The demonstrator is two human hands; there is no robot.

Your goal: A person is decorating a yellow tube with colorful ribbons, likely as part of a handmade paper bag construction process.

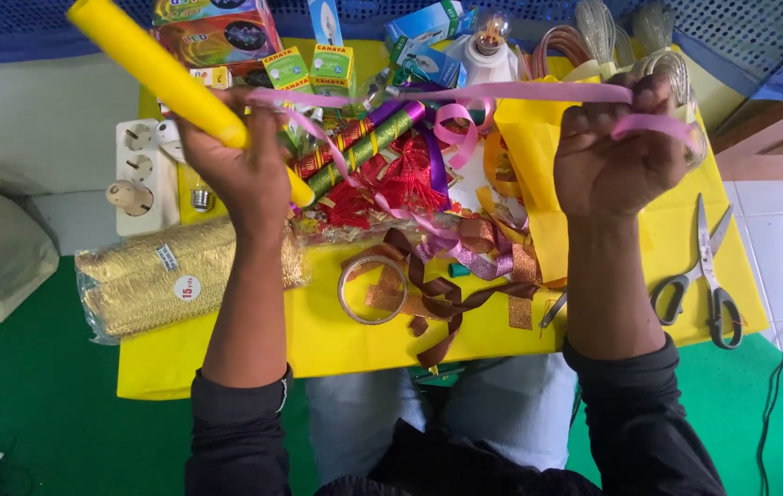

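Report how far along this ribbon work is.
Done: nothing looks finished; loose brown and pink ribbon scraps lie heaped on the yellow table cover. In hand: the left hand grips a yellow plastic tube and one end of a pink ribbon stretched to the right hand. Left: the grey-handled scissors lie untouched, the ribbon uncut.

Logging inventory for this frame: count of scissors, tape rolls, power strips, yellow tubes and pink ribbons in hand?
Scissors: 1
Clear tape roll: 1
White power strip: 1
Yellow tube, in the left hand: 1
Pink ribbon, stretched between the left hand and the right hand: 1
Total: 5
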